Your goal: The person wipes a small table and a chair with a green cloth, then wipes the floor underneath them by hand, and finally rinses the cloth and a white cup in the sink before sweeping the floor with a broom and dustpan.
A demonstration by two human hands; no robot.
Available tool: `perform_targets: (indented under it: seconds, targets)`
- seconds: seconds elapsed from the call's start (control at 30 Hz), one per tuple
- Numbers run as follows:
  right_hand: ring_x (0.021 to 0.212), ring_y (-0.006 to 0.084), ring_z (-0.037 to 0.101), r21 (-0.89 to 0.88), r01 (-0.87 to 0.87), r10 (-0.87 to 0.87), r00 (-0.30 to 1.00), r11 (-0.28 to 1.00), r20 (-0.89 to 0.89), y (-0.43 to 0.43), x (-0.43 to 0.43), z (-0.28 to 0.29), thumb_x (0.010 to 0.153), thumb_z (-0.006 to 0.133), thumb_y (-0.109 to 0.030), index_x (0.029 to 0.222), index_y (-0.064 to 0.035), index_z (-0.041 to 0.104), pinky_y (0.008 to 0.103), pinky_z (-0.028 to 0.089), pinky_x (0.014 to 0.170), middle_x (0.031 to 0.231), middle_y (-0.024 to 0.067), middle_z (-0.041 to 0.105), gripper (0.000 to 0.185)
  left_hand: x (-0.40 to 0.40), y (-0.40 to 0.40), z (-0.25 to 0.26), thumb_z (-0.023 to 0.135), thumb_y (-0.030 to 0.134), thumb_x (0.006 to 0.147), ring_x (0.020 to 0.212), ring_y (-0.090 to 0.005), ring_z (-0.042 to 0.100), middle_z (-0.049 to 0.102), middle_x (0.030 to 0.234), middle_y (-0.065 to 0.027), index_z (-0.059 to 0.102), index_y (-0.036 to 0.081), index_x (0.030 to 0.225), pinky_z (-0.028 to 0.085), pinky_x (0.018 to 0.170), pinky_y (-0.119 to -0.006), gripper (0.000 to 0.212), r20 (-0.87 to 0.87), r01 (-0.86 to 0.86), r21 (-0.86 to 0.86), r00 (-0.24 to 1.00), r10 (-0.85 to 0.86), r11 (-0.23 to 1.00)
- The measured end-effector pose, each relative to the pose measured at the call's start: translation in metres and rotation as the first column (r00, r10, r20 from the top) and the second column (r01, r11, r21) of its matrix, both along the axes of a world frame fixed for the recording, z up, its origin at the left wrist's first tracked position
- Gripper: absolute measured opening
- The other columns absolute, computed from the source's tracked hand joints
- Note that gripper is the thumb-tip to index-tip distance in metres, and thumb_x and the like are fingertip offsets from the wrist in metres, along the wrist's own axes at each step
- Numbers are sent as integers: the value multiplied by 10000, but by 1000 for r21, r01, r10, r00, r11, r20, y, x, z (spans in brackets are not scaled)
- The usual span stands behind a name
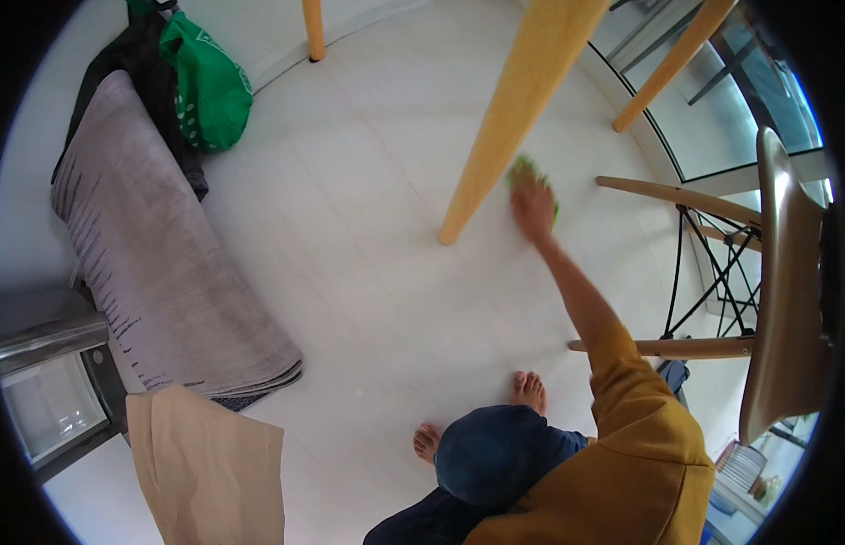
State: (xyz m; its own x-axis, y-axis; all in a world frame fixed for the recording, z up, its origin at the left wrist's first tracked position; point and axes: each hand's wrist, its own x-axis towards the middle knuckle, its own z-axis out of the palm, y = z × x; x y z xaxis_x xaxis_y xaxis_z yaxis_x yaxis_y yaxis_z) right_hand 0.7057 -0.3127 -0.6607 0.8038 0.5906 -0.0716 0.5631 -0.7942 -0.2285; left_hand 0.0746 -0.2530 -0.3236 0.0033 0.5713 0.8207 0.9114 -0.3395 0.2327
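My right hand [533, 206] reaches forward over the pale floor [368, 286], pressed down on a green cloth [524, 167] whose edges show past the fingers and along the hand's right side. The hand is slightly blurred. Just to its left, a tapered wooden leg [490, 143] comes down to the floor. My left hand is out of view. Below the arm lie my bent knee in blue trousers and both bare feet on the floor.
A folded grey rug [170, 259] lies at left beside a green bag [211, 88]. A brown paper bag [211, 463] stands at lower left. On the right is a shell chair [783, 293] with wooden legs and black wire bracing. More wooden legs [315, 30] stand at the top.
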Motion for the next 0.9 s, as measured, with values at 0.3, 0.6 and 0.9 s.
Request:
perform_targets:
  seconds: [0.3,0.6,0.9]
  targets:
    - [1224,398,246,195,-364,349,931,911,110,159,-216,25,779,540,-257,1270,-135,367,537,207,980,1372,165,223,534,-5,-18,-53,641,153,763,571,-139,543,579,632,-81,575,-8,819,489,529,-268,183,-322,-150,-209,944,78,966]
    - [1216,361,282,427,152,-294,910,892,291,365,4,9,811,466,-437,1243,-69,392,490,233,977,1336,195,285,572,147,-95,-249,577,155,787,676,-196,513,525,696,-87,546,28,815,442,633,-336,134,-195,-10,-726,962,-192,687]
    - [1116,270,409,462,-837,875,428,291,224,339,-219,13,678,580,-541,1149,-160,516,427,295,961,1252,66,415,608,153,-138,-311,514,157,810,780,-253,482,471,761,-94,516,65,811,395,737,-403,92,-298,-191,-896,928,-224,400]
